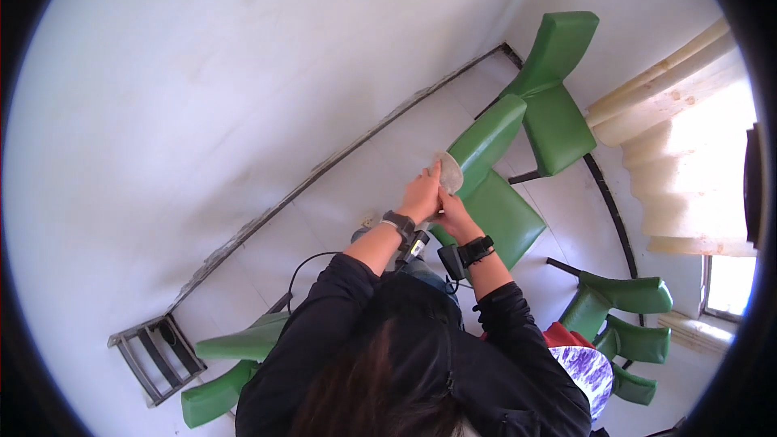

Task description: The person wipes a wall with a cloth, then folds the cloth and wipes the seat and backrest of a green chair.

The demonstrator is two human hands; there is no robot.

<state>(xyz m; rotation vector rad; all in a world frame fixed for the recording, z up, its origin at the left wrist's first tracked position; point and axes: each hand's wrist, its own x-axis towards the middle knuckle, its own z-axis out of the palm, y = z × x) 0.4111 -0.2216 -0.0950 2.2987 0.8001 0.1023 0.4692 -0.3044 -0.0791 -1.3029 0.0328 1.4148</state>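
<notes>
A flat, rounded grey-beige piece, possibly cloth or felt, is held in front of me with both hands. My left hand grips its near left side, with one finger laid along its face. My right hand meets the left one at the lower edge of the piece, thumb pointing up. The hands hide its near end. Just beyond, the piece overlaps the backrest of a green upholstered chair in this view; I cannot tell whether they touch. The chair's seat lies to the right of my hands.
Another green chair stands in the far corner. Several more are at right and lower left. A dark metal rack stands by the white wall. A round purple-and-white surface is near my right elbow. A curtain hangs at right.
</notes>
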